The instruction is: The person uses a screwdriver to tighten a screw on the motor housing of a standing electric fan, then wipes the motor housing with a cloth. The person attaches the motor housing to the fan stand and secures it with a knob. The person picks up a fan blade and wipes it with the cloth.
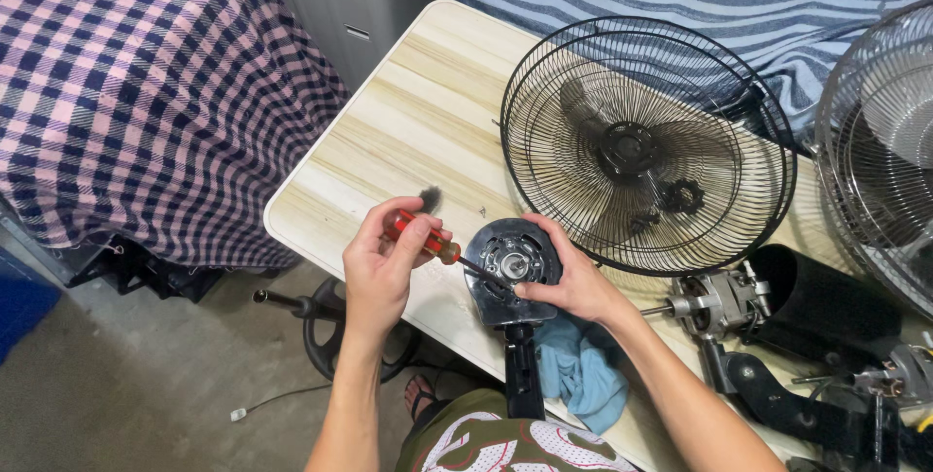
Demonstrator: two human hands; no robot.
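Left hand clenched round the red handle of a screwdriver, handle up and to the left, shaft slanting down and rightward so that the tip met the middle of the round black motor housing. Right hand grasping that housing at its right rim, thumb and fingers pressed on the edge, face of the housing turned up toward the camera. Housing therefore between the two hands, touching the right one, reached by the left only through the tool; long axis of the screwdriver running left-high to right-low. Black stem hanging down from the housing, past the near edge of the pale wooden bench, with a blue cloth just beside it. Farther out on the bench, a black fan guard lying flat like a shallow bowl, holding a small black nut inside. To the right, a bare motor and a second, lighter guard. Checked cloth well off to the left.
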